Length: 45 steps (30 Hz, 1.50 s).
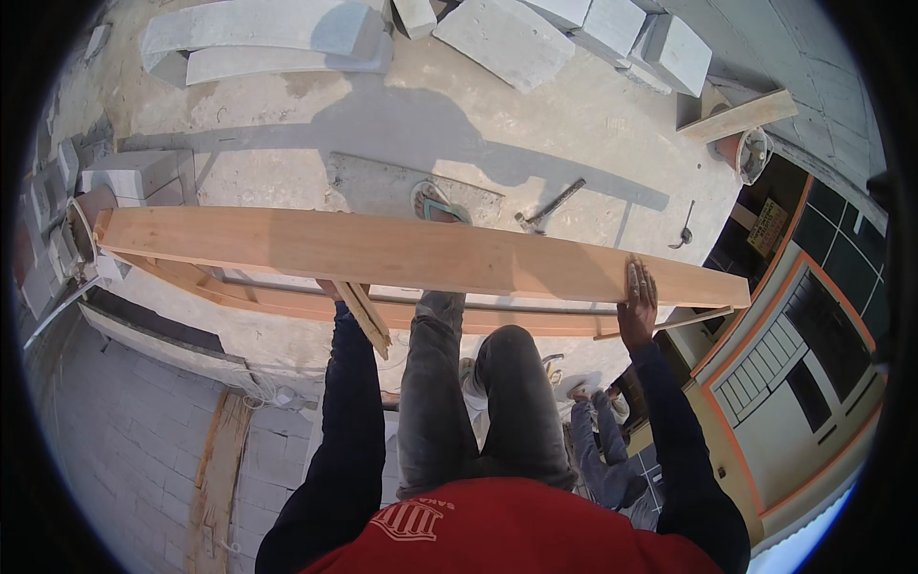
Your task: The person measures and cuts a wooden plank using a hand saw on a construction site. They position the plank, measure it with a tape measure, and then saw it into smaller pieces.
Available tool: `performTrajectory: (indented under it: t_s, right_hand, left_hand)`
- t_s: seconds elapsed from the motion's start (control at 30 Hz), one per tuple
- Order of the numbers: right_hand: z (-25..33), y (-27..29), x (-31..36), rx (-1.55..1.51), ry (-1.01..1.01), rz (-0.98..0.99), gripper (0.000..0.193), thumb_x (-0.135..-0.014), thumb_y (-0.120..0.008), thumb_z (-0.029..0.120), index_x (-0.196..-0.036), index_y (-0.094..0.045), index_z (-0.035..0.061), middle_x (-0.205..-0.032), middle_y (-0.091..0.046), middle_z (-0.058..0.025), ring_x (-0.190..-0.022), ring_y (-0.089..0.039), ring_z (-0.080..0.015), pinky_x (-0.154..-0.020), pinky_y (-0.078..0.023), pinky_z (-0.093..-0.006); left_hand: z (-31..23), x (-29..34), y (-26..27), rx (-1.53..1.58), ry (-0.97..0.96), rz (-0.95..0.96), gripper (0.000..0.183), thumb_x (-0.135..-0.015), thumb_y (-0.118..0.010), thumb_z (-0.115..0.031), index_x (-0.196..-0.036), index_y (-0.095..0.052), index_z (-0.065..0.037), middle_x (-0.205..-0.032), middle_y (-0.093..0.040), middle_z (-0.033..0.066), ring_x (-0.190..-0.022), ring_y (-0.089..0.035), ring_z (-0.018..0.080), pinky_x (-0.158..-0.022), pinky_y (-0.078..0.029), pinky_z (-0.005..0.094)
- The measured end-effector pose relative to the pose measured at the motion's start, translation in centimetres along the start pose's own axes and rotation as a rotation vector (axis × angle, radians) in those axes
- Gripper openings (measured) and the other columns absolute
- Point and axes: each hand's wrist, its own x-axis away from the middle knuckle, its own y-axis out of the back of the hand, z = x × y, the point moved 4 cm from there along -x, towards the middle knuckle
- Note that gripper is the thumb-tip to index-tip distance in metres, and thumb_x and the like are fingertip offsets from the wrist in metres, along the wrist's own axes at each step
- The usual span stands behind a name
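Observation:
A long wooden frame (pixel 402 251) stretches across the view in front of my legs, off the ground, its broad plank side facing up. My right hand (pixel 639 298) grips it near its right end, with the fingers laid across the plank. Only a bit of my left hand (pixel 328 286) shows at the plank's lower edge; its fingers are hidden beneath. Beside it, a short split batten (pixel 365 320) juts toward me from the frame. Another thin batten (pixel 684 321) runs along the right end.
A hammer (pixel 551 206) and a trowel (pixel 687 226) lie on the dusty slab beyond. Pale blocks (pixel 507 38) stand along the far side, with a bucket (pixel 746 153) at the right. Below right, another person (pixel 604 450) is close to my legs. The slab's edge drops toward a lower level.

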Motion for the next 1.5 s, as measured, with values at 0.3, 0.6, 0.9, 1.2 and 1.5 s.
performTrajectory:
  t_s: [0.3, 0.6, 0.9, 1.2, 1.5]
  right_hand:
    - [7.1, 4.4, 5.0, -0.359, 0.103, 0.221, 0.065, -0.083, -0.079, 0.038, -0.137, -0.060, 0.0083, -0.133, -0.061, -0.0165, -0.128, -0.056, -0.0357, -0.106, -0.046, -0.0484]
    - [10.9, -0.5, 13.6, -0.145, 0.145, 0.576, 0.056, -0.088, -0.062, 0.057, -0.100, -0.080, 0.0043, -0.095, -0.076, -0.0185, -0.096, -0.071, -0.0363, -0.089, -0.055, -0.0463]
    - [16.5, 3.5, 26.7, -0.280, 0.163, 0.279, 0.051, -0.079, -0.074, 0.050, -0.096, -0.080, 0.0031, -0.089, -0.076, -0.0180, -0.088, -0.071, -0.0348, -0.084, -0.056, -0.0453]
    - [16.4, 12.6, 30.2, -0.077, 0.105, 0.110, 0.069, -0.080, -0.065, 0.075, -0.077, -0.079, 0.0074, -0.067, -0.070, -0.0151, -0.068, -0.070, -0.0323, -0.066, -0.055, -0.0433]
    - [10.1, 19.1, 19.1, -0.073, 0.067, 0.297, 0.072, -0.079, -0.065, 0.076, -0.078, -0.077, 0.0048, -0.069, -0.070, -0.0193, -0.072, -0.071, -0.0356, -0.068, -0.055, -0.0463]
  left_hand:
    - [-4.9, 15.0, -3.2, 0.065, 0.037, -0.217, 0.049, -0.099, -0.054, -0.044, -0.133, -0.053, -0.008, -0.136, -0.055, 0.0131, -0.131, -0.050, 0.0285, -0.115, -0.038, 0.0568]
    - [-17.2, 30.2, 2.6, -0.103, 0.128, -0.124, 0.053, -0.090, -0.061, -0.040, -0.131, -0.057, -0.006, -0.125, -0.065, 0.0124, -0.110, -0.065, 0.0295, -0.099, -0.055, 0.0505]
    - [-23.8, 43.4, 0.7, -0.078, 0.093, -0.266, 0.059, -0.076, -0.064, -0.033, -0.127, -0.060, -0.004, -0.120, -0.067, 0.0137, -0.106, -0.066, 0.0316, -0.092, -0.056, 0.0492]
    - [-23.2, 45.9, -3.5, 0.038, 0.035, -0.207, 0.057, -0.075, -0.064, -0.028, -0.126, -0.060, -0.004, -0.121, -0.067, 0.0148, -0.102, -0.066, 0.0316, -0.091, -0.056, 0.0522]
    - [-17.6, 39.0, -13.3, 0.053, 0.106, -0.270, 0.054, -0.079, -0.066, -0.030, -0.125, -0.057, -0.003, -0.125, -0.064, 0.0170, -0.114, -0.065, 0.0336, -0.095, -0.057, 0.0535]
